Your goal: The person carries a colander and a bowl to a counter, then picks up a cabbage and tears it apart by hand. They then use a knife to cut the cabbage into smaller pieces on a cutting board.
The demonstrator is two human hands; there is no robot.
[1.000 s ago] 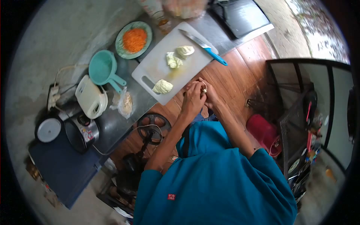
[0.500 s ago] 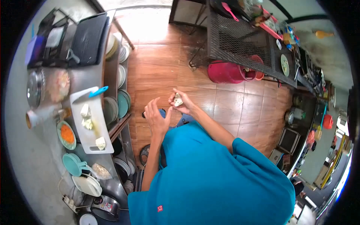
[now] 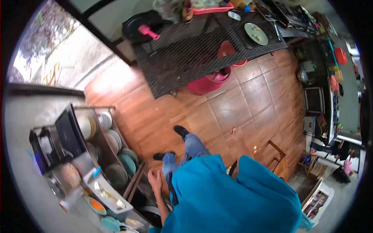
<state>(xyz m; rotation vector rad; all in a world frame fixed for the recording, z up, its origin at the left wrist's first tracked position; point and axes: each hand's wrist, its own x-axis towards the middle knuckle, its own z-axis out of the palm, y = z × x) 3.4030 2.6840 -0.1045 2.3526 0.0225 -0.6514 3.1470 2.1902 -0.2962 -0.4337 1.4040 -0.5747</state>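
Note:
My left hand [image 3: 155, 178] hangs beside the metal shelf, its fingers curled in; what they hold, if anything, is hidden. Out over the tiled floor, my right hand [image 3: 236, 133] is smeared by motion. A small pale and reddish spot shows at its fingers, too blurred to name. To the left, a white cutting board [image 3: 110, 194] carries several pale chunks [image 3: 120, 203] and a knife with a blue handle [image 3: 97, 171]. Near the board sits a plate of shredded orange food [image 3: 96, 206].
A black mesh table [image 3: 175, 58] stands ahead, bearing a green plate [image 3: 256, 33] and a black pan with a pink utensil [image 3: 148, 32]. A magenta gas cylinder [image 3: 206, 83] is under it. Stacked plates [image 3: 127, 163] fill the shelf. A wooden chair [image 3: 278, 155] stands at the right.
The view has turned right, and the mesh table now looks nearer. My hands, formerly close together with a white piece in the right, have moved apart. My left fingers have curled from spread.

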